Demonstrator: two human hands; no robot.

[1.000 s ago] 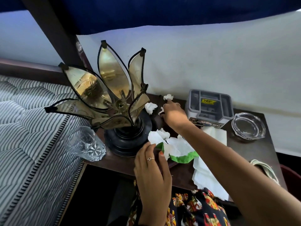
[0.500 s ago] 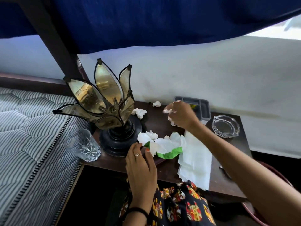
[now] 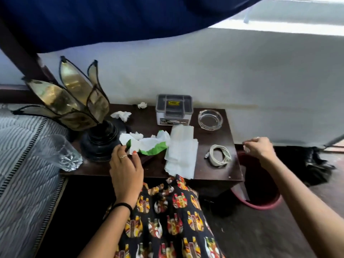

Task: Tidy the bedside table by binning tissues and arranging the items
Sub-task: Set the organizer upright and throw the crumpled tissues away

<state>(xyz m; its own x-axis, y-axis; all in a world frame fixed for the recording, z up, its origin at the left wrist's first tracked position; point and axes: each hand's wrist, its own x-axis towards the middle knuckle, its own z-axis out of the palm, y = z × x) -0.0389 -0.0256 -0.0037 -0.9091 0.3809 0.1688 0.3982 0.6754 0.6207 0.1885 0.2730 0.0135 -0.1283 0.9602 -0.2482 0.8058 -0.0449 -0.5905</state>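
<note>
My right hand [image 3: 259, 147] is closed around a small crumpled tissue [image 3: 247, 148], held past the right edge of the dark bedside table [image 3: 214, 170] above a red bin [image 3: 260, 203]. My left hand [image 3: 125, 165] rests at the table's front, fingers on a green-and-white tissue pack [image 3: 149, 145]. Two crumpled tissues lie near the back: one [image 3: 122, 115] behind the lamp, a smaller one [image 3: 142, 105] by the wall. A flat white tissue sheet [image 3: 181, 153] hangs over the front edge.
A brass petal lamp [image 3: 74, 108] on a black base stands at the left, a cut-glass tumbler [image 3: 59, 153] at the front left corner. A grey box [image 3: 174, 108], a glass ashtray [image 3: 210, 119] and a coiled white cable [image 3: 218, 155] sit to the right. A striped mattress [image 3: 20, 164] adjoins the left.
My right hand picked a small tissue from the back of the table and carried it right, off the table's edge over the bin. The left hand stayed on the pack.
</note>
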